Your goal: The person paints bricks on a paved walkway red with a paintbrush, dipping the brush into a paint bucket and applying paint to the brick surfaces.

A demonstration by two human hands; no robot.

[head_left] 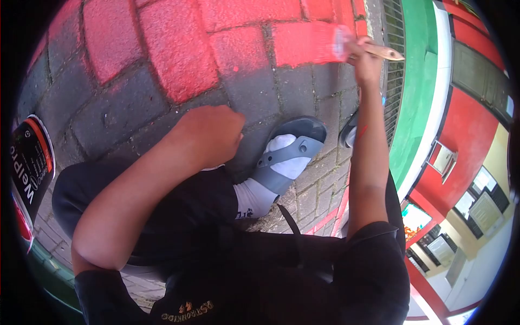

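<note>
I am watching the right arm reaching forward nearly straight, its forearm running up the right side of my view and its palm side mostly hidden. The right hand is gripping a paintbrush, with fingers wrapping the handle close to the bristles. The brush is lying almost level across my view, its handle pointing right and its blurred bristles meeting a red-coated paver. The left arm is bending sharply at the elbow, and the left hand is hanging in front of the dark trousers, fingers curling under; I cannot tell whether it is closing fully or holding anything.

The paving is spreading ahead in grey blocks, with red paint covering the far ones and fading unevenly toward the near side. A black can marked "WelPro" is standing at the left edge. On the right, a green strip and a red wall are running alongside.

I am noting the metal grate bordering the paving on the right, the brush handle extending over it. Grey blocks are separating the painted patch from a strapped sandal on a foot wearing a white sock; a second shoe is sitting just beside the right forearm.
</note>
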